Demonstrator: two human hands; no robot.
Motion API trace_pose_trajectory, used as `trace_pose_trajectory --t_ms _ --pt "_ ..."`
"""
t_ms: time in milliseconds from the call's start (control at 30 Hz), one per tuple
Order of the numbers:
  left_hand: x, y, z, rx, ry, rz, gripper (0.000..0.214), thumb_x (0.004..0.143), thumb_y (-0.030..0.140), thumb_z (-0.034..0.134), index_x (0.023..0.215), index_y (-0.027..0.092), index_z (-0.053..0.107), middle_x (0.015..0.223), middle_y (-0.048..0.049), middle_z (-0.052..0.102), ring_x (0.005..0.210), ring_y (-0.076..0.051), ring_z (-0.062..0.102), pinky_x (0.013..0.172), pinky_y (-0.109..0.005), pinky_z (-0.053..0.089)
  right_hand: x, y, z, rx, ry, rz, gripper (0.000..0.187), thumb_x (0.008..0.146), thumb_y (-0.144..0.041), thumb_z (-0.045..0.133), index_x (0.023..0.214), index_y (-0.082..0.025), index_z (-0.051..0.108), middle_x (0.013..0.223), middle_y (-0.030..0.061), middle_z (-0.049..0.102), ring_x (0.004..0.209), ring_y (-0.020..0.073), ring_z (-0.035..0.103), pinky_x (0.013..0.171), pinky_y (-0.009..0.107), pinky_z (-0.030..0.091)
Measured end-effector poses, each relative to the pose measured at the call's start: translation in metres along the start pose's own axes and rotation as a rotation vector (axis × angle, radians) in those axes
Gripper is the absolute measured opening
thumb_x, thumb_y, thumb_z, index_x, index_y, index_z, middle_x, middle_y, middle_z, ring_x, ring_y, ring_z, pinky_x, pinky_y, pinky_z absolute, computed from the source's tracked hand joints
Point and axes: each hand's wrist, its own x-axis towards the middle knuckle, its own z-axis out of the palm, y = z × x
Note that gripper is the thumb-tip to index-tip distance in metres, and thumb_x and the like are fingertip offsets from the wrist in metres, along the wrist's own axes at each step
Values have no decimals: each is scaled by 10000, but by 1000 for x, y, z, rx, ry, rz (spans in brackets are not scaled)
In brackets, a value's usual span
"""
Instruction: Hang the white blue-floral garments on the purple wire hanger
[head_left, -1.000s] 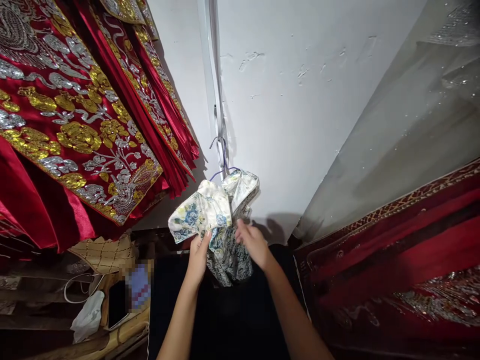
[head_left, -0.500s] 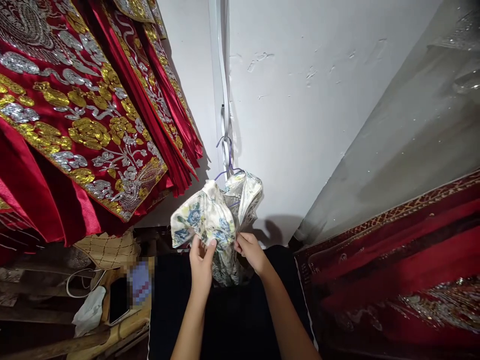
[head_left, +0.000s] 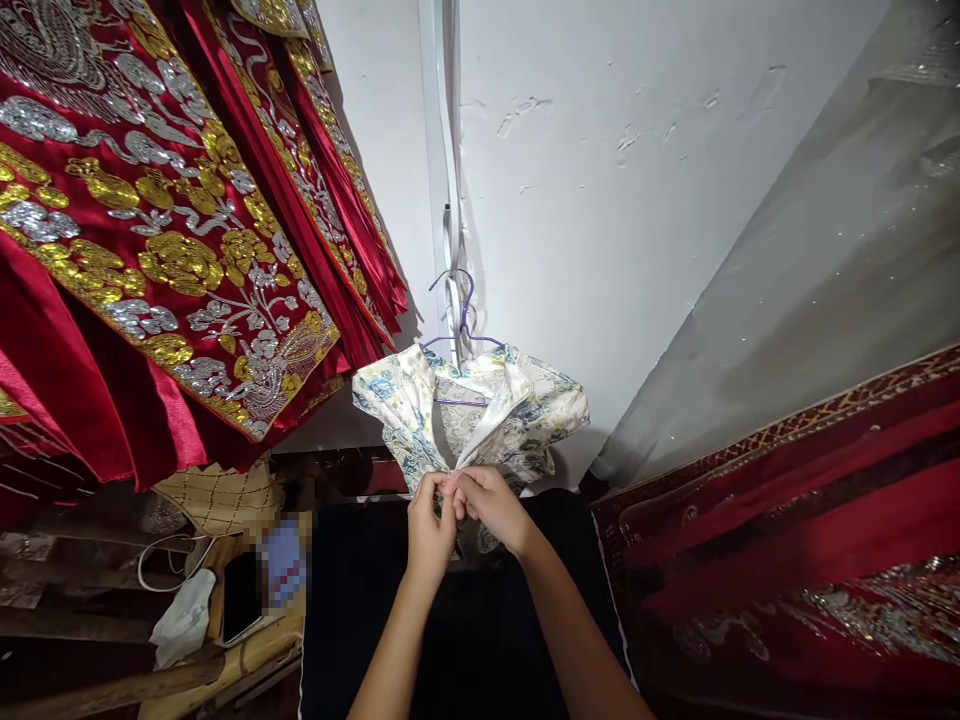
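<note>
A white shirt with blue and yellow flowers [head_left: 540,405] hangs on a purple hanger [head_left: 466,335], its neck spread and facing me. My left hand [head_left: 431,520] pinches one front edge of the shirt just below the V of the neckline. Right beside it, my right hand [head_left: 487,505] closes on the other front edge, and the fingers of both hands meet there. Any button or fastening between the fingertips is hidden. Below my hands the lower part of the shirt hangs over dark cloth [head_left: 480,640].
Red garments with gold and silver embroidery [head_left: 180,260] hang at the left. A white strip [head_left: 442,120] runs down the wall above the hanger. At lower left, a phone [head_left: 241,595] and a crumpled white bag [head_left: 184,620] lie on wood. Red cloth under clear plastic [head_left: 787,520] stands at right.
The shirt has turned and spread to face me, with both shoulders now showing. My hands have come together at its front; the left one moved right.
</note>
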Motion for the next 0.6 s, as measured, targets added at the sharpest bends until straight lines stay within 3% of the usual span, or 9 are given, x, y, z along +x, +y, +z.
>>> trace_pose_trajectory --t_ms 100,233,367,500,600 --pt "-1 -5 2 77 -37 22 147 965 318 463 900 221 552 867 -57 608 819 -221 594 747 -316 454 10 -31 -11 26 84 -38 248 877 -324 527 726 -170 649 500 -18 543 444 104 407 464 240 308" --pt "3 -9 6 168 -68 49 149 969 318 464 870 219 514 834 -57 586 823 -225 589 756 -323 445 34 -99 -27 77 165 -119 263 847 -366 631 718 -137 649 531 -16 542 440 71 387 419 210 275" --pt "22 -6 1 195 -96 108 151 964 301 470 857 210 525 822 -52 582 808 -216 584 744 -317 444 49 -150 -24 81 175 -220 253 849 -341 600 728 -125 652 460 -27 510 375 54 347 373 196 219" --pt "47 15 -11 152 -129 152 114 952 300 524 927 206 582 856 -44 632 842 -204 618 775 -312 469 41 -152 -13 24 148 -249 198 856 -267 529 732 -148 627 461 -16 553 372 62 379 380 185 246" --pt "70 50 -23 15 -37 277 293 966 279 537 1251 213 529 997 -65 673 943 -194 638 873 -332 485 31 -140 -11 -8 131 -250 199 858 -254 500 716 -162 606 453 -23 549 385 71 396 404 189 282"
